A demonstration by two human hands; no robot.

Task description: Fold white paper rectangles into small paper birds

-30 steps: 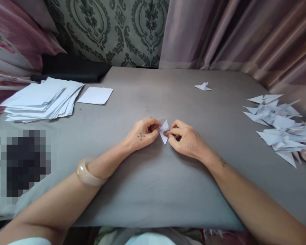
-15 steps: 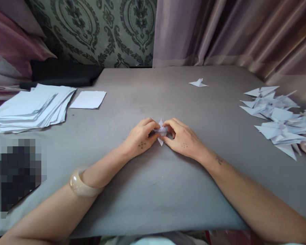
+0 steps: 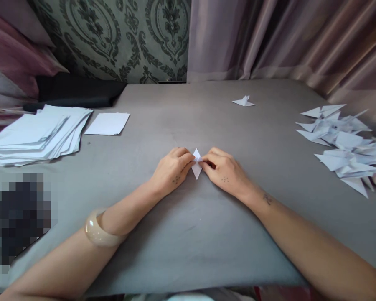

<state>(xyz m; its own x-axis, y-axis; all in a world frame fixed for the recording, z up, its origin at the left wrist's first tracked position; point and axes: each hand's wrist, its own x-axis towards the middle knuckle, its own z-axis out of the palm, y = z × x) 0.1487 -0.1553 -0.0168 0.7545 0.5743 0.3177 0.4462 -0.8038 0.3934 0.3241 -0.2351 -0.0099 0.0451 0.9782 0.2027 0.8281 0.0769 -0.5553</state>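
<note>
A small folded white paper crane [image 3: 196, 170] is between my hands at the middle of the table, its two pointed wings stretching away from me and toward me. My left hand [image 3: 173, 169] pinches its left side between thumb and fingers. From the other side, my right hand [image 3: 224, 169] grips it with thumb and fingertips. The fingers cover both ends of the fold. A pale bangle [image 3: 102, 232] circles my left forearm.
Several finished paper cranes [image 3: 347, 144] lie heaped at the right, and a single crane [image 3: 245, 101] sits at the back. Paper sheets [image 3: 40, 133] are stacked at the left, beside small square papers [image 3: 108, 123]. Black cloth [image 3: 78, 90] lies behind them. A blurred dark object [image 3: 21, 221] is at front left.
My fingers have shifted their grip on the paper crane, and its near wing now shows wider and flatter. Both hands remain at the same spot.
</note>
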